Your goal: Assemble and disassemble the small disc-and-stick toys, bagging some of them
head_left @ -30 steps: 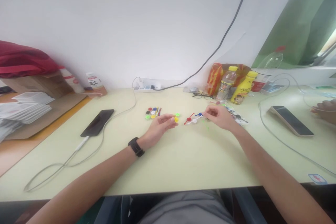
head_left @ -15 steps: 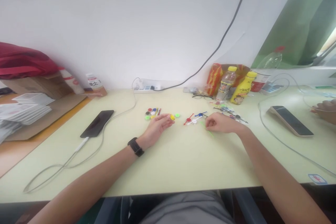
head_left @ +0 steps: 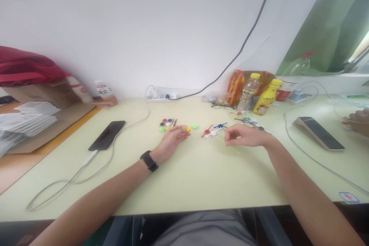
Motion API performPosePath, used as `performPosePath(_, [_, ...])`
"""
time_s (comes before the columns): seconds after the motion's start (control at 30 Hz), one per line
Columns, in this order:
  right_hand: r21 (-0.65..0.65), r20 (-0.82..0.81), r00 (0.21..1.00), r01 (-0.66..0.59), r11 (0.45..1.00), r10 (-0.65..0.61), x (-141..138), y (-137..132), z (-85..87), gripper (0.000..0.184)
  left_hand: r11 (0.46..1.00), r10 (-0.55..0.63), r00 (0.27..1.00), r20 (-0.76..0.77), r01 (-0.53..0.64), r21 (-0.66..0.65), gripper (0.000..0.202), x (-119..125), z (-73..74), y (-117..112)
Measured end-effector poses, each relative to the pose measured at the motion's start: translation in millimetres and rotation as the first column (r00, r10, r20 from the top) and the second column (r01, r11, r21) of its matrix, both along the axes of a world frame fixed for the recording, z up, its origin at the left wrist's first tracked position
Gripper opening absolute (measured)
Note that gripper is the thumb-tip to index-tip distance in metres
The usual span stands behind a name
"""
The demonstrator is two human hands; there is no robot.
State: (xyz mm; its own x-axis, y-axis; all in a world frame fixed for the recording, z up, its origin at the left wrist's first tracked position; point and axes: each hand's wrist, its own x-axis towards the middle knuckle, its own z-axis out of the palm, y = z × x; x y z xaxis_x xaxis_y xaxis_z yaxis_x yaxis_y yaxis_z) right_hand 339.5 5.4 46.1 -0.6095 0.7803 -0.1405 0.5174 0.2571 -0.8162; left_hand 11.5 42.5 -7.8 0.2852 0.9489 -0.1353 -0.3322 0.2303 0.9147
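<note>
My left hand (head_left: 174,138) has its fingers closed on a small round yellow plastic piece (head_left: 188,128). Just right of it, apart, sits a bright green round piece (head_left: 194,126). A cluster of coloured round pieces (head_left: 168,124) lies behind the left fingers. My right hand (head_left: 245,135) pinches a thin, pale green arrow pointer (head_left: 235,150), blurred and held slanted above the table. Left of those fingers lie a red arrow pointer (head_left: 207,132), a white arrow pointer (head_left: 213,133) and a blue arrow pointer (head_left: 220,126). More mixed pointers (head_left: 250,121) are partly hidden behind the right hand.
A charging phone (head_left: 107,135) lies left, its cable looping forward. Glasses (head_left: 222,105), a clear bottle (head_left: 248,91) and a yellow bottle (head_left: 267,97) stand behind the right hand. Another phone on a stand (head_left: 320,132) and another person's hand (head_left: 357,119) are at right.
The green pointer in my right hand has turned and shifted slightly, and the right fingers have opened their curl a little. My left hand has moved slightly left with the yellow piece.
</note>
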Motion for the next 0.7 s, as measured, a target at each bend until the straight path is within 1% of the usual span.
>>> performPosePath(0.07, [-0.034,-0.09,0.996,0.01,0.999,-0.013,-6.5,0.7,-4.3,0.019,1.0,0.02,1.0,0.008,-0.02,0.01,0.017,0.0,-0.2,0.5])
performPosePath(0.13, [-0.048,-0.206,0.977,0.049,0.998,-0.058,-14.7,2.2,-9.9,0.016,0.998,0.056,0.998,0.023,-0.057,0.017,0.016,0.0,0.4,0.9])
performPosePath(0.17, [-0.052,-0.262,0.961,0.078,0.996,-0.089,-19.3,3.0,-12.7,0.017,0.997,0.075,0.997,0.031,-0.075,0.019,0.016,0.1,1.1,0.9])
performPosePath(0.27, [-0.063,-0.385,0.903,0.179,0.982,-0.189,-32.6,4.6,-19.6,0.034,0.993,0.117,0.992,0.055,-0.117,0.007,0.016,0.6,4.3,0.4])
performPosePath(0.37, [-0.066,-0.463,0.843,0.276,0.959,-0.274,-42.2,5.5,-23.9,0.035,0.99,0.141,0.988,0.07,-0.141,-0.004,0.015,1.2,7.1,-0.5])
performPosePath(0.47, [-0.041,-0.511,0.786,0.382,0.923,-0.348,-46.5,7.6,-27.0,0.042,0.989,0.149,0.986,0.072,-0.149,0.0,0.016,1.6,7.6,-0.7])
performPosePath(0.6, [0.069,-0.52,0.771,0.467,0.881,-0.368,-49.1,12.2,-32.6,0.044,0.989,0.148,0.986,0.079,-0.148,-0.002,0.015,1.2,6.0,0.1])
performPosePath(0.7, [0.048,-0.561,0.718,0.525,0.849,-0.412,-53.3,14.7,-39.0,0.042,0.989,0.145,0.986,0.081,-0.145,-0.005,0.015,1.1,5.4,0.4])
